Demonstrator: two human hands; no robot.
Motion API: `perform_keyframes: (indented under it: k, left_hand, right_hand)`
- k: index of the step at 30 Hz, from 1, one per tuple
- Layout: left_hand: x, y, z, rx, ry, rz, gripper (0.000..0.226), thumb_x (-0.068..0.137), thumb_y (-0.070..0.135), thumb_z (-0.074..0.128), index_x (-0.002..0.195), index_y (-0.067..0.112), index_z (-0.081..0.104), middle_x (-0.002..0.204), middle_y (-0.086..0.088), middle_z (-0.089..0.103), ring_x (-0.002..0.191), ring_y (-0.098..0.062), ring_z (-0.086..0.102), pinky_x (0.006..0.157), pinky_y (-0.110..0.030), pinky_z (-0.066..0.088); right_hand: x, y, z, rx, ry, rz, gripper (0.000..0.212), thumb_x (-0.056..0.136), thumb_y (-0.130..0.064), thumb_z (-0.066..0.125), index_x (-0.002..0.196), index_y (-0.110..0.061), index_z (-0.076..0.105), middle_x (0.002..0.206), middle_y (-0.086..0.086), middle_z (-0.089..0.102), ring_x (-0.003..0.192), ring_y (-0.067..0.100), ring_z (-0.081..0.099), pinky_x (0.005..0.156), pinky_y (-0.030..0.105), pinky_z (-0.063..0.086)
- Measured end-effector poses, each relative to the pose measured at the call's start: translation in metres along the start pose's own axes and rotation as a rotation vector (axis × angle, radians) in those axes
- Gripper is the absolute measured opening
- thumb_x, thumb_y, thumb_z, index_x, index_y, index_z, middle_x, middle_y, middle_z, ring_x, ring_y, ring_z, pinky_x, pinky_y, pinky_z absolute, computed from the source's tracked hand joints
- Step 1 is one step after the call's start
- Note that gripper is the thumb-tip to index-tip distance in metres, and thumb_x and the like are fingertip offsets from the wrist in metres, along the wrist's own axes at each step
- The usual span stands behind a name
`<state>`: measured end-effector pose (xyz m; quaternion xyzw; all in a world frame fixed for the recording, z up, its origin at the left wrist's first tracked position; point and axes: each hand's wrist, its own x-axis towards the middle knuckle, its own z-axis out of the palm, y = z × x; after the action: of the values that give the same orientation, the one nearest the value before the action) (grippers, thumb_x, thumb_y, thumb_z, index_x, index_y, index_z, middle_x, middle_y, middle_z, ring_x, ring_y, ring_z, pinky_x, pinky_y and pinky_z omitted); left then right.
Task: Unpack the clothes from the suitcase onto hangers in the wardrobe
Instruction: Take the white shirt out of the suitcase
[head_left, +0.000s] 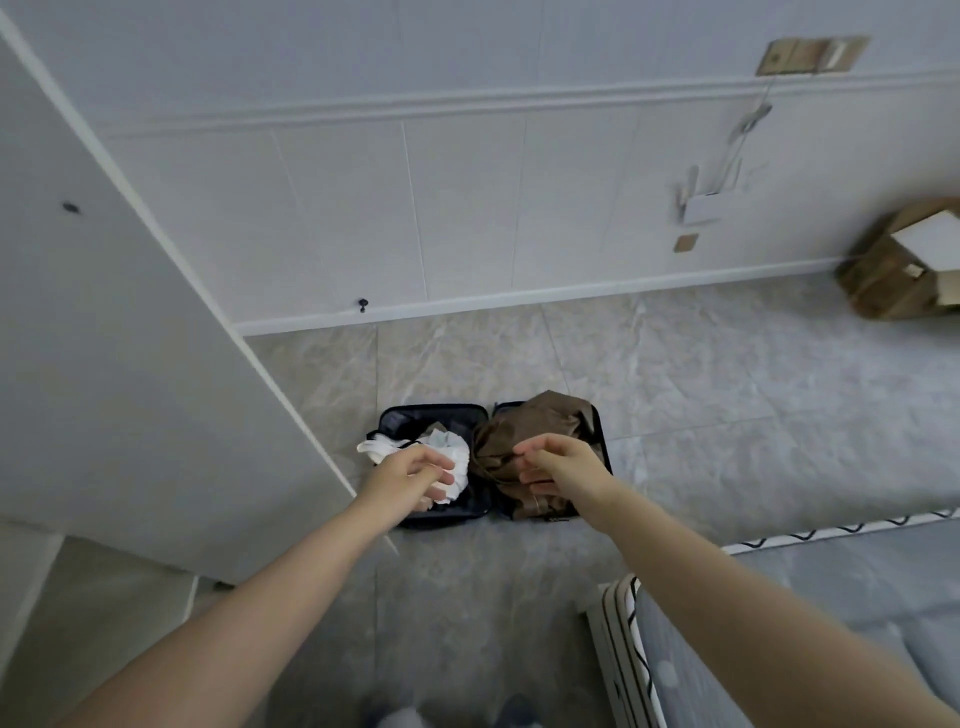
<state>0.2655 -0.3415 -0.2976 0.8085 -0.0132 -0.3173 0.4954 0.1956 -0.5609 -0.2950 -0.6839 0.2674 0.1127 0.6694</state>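
Observation:
A small dark suitcase (395, 415) lies open flat on the tiled floor. Its left half holds crumpled white clothes (452, 449). Its right half holds a bunched brown garment (540, 426). Both my arms stretch forward over the case. My left hand (415, 470) hangs above the white clothes with its fingers loosely curled, holding nothing. My right hand (561, 465) hovers above the brown garment, fingers relaxed and pointing left, also holding nothing. I cannot tell whether either hand touches the cloth.
A white wardrobe door (130, 338) stands open on the left, close to the suitcase. A bed with a grey cover (831, 623) fills the lower right. A cardboard box (898, 270) sits by the wall at the far right. My feet show at the bottom edge.

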Motion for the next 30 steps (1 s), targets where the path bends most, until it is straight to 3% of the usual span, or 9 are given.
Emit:
perform_keyframes:
  k: [7,13,19,22,25,30]
  left_hand:
    - [0.070,0.014,0.008,-0.033,0.016,-0.036,0.021,0.097,0.010,0.047,0.092,0.018,0.066,0.088,0.000,0.073,0.069,-0.012,0.067,0.057,-0.022,0.049]
    - [0.172,0.017,0.000,-0.093,-0.021,-0.122,0.022,0.097,0.014,0.048,0.087,0.022,0.066,0.088,0.002,0.073,0.071,-0.013,0.067,0.056,-0.021,0.048]
    - [0.274,0.011,-0.030,-0.213,0.070,-0.355,0.006,0.096,0.020,0.056,0.096,0.019,0.062,0.089,-0.001,0.069,0.075,-0.018,0.066,0.065,-0.028,0.047]
    - [0.314,0.005,-0.041,-0.265,0.098,-0.546,0.012,0.096,0.013,0.052,0.086,0.017,0.058,0.094,-0.004,0.064,0.071,-0.017,0.063,0.062,-0.028,0.046]
    - [0.329,-0.007,-0.042,-0.271,0.110,-0.622,0.016,0.095,0.009,0.050,0.080,0.013,0.054,0.096,-0.008,0.060,0.070,-0.018,0.060,0.060,-0.028,0.045]
    - [0.358,-0.038,-0.038,-0.352,0.129,-0.703,0.012,0.097,0.015,0.050,0.105,0.009,0.056,0.103,-0.009,0.062,0.081,-0.020,0.063,0.071,-0.032,0.049]
  right_hand:
    - [0.058,-0.005,-0.018,0.049,0.031,0.045,0.019,0.099,-0.008,0.052,0.111,-0.005,0.067,0.091,0.007,0.070,0.086,0.021,0.065,0.079,0.031,0.054]
    - [0.149,-0.020,-0.014,0.015,0.014,0.107,0.018,0.098,-0.008,0.053,0.105,-0.010,0.070,0.089,0.004,0.071,0.083,0.018,0.067,0.084,0.034,0.056]
    - [0.243,-0.044,-0.001,0.015,0.039,0.211,0.016,0.099,-0.009,0.054,0.108,-0.009,0.067,0.093,0.004,0.071,0.086,0.020,0.068,0.085,0.035,0.054]
    - [0.287,-0.049,0.008,-0.045,0.032,0.235,0.017,0.097,-0.011,0.058,0.110,-0.012,0.067,0.108,0.007,0.072,0.099,0.024,0.069,0.092,0.037,0.053]
    - [0.310,-0.045,0.012,-0.125,-0.006,0.230,0.027,0.097,-0.010,0.056,0.122,-0.014,0.065,0.121,0.004,0.068,0.111,0.022,0.064,0.096,0.035,0.051]
    - [0.366,-0.026,0.016,-0.265,-0.105,0.243,0.036,0.097,-0.010,0.055,0.131,-0.017,0.061,0.129,-0.002,0.063,0.115,0.013,0.056,0.092,0.024,0.045]
